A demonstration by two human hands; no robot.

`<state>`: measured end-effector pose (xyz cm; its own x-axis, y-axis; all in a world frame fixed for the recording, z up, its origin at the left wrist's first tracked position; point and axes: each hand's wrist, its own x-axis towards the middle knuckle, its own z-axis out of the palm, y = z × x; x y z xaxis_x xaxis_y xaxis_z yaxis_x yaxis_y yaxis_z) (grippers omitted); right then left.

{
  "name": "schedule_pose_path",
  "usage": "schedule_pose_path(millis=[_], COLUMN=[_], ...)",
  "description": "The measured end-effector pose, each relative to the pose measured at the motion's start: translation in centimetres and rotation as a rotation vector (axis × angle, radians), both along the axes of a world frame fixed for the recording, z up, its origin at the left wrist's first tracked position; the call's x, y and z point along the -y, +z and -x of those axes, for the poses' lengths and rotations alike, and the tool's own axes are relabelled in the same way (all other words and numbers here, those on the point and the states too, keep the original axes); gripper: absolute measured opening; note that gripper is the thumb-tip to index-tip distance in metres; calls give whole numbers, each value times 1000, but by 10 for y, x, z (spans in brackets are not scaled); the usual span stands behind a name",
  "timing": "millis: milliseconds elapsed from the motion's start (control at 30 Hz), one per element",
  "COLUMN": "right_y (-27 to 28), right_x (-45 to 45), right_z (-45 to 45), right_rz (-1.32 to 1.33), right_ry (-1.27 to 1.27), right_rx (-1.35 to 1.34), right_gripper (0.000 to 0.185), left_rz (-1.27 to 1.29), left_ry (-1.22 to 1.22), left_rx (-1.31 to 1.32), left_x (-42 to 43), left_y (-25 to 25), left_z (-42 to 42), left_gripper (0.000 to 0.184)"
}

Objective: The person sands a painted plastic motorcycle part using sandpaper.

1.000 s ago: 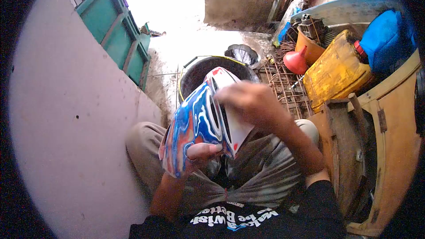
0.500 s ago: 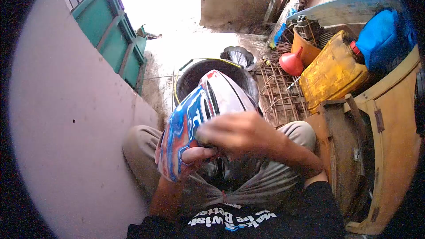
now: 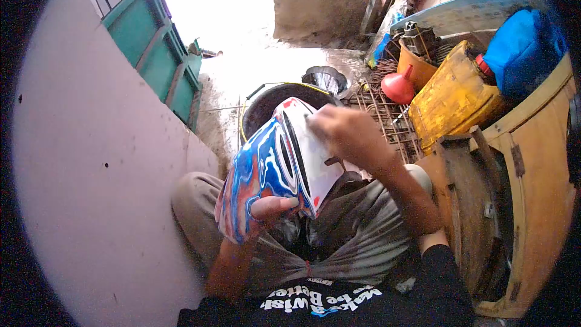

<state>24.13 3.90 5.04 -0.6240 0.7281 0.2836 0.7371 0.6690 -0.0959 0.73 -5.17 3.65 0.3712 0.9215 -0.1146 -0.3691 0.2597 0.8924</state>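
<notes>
A curved panel, swirled in blue, white and red on one side and plain white on the other, lies tilted above my lap. My left hand grips its near lower end, the thumb pressed on top and the other fingers hidden beneath. On the white side, near the upper right edge, my right hand is closed and blurred by motion; anything between its fingers is too small and smeared to name. Beyond the panel stands a dark bucket with a yellow rim or handle, partly covered by the panel.
A pale wall and a green panel are at the left. To the right are a metal grid, red funnel, yellow jerrycan, blue bag and wooden furniture piece. A black flower-shaped dish sits beyond the bucket.
My right hand went from the panel's upper part down toward my left thumb, then back up to the white side. My left hand keeps its grip.
</notes>
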Motion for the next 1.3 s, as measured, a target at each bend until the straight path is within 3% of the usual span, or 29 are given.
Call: schedule_pose_path(millis=[33, 100, 167, 200, 233, 300, 400, 500, 533, 567, 700, 767, 833, 900, 967, 1100, 1133, 1167, 1233, 1267, 1300], right_y=[2, 7, 8, 0, 3, 3, 10, -5, -1, -2, 21, 2, 4, 9, 0, -3, 2, 3, -2, 1, 19], right_x=[12, 36, 28, 11, -1, -3, 43, 5, -4, -9, 43, 17, -9, -2, 26, -7, -14, -13, 16, 35, 47], right_z=[7, 24, 19, 11, 2, -2, 32, 13, 5, 0, 28, 17, 0, 1, 22, 7, 0, -2, 16, 28, 32], right_rz=[-28, -3, 102, 29, 0, 47, -19, -46, 22, -2, 61, 80, 103, 56, -12, 2, 92, 94, -27, -45, -29], right_ry=[63, 443, 426, 272, 72, 30, 477, 233, -5, -18, 508, 461, 61, 93, 466, 300, 64, 40, 321, 429, 482], right_rx=[5, -350, -346, -253, -84, 23, -434, -239, -77, -88, -357, -359, -128, 46, -380, -295, -220, -121, -213, -361, -348], right_gripper=[23, 23, 25, 24, 24, 23, 19, 17, 15, 12, 24, 24, 25, 25, 28, 29, 27, 27, 27, 24, 23], left_rz=[-33, -86, 23, 104, 97, 38, -27, 10, 12, 20, 40, 84, 118, 137, 126, 219, 242, 183, 56, 29, 21], left_ry=[-14, -30, -5, 3, -9, -29, -30, -43, -48, -53, -68, -83, -102, -107, -93, -47, -62, -22, 69, 39, 13], left_rx=[-20, -66, -16, 82, 72, 86, 105, 102, 107, 110, 130, 141, 158, 167, 177, 235, 178, 144, 81, 76, 84], left_x=[-1, 1, 6, 8, 6, 2, 0, -1, -1, 0, 2, 5, 7, 6, 7, 9, 10, 10, 9, 6, 4], left_y=[0, -2, 19, 0, 3, 5, 3, 4, 5, 5, 3, 2, 0, -2, -5, -12, 0, 8, 16, 12, 11], left_z=[1, 4, 2, 0, 0, -1, -2, -2, -2, -3, -2, -1, -2, -3, -3, -5, -3, -4, -9, -7, -5], left_gripper=[81, 80, 77, 77, 76, 75, 75, 75, 74, 74, 74, 74, 74, 74, 73, 73, 73, 73, 73, 73, 73])
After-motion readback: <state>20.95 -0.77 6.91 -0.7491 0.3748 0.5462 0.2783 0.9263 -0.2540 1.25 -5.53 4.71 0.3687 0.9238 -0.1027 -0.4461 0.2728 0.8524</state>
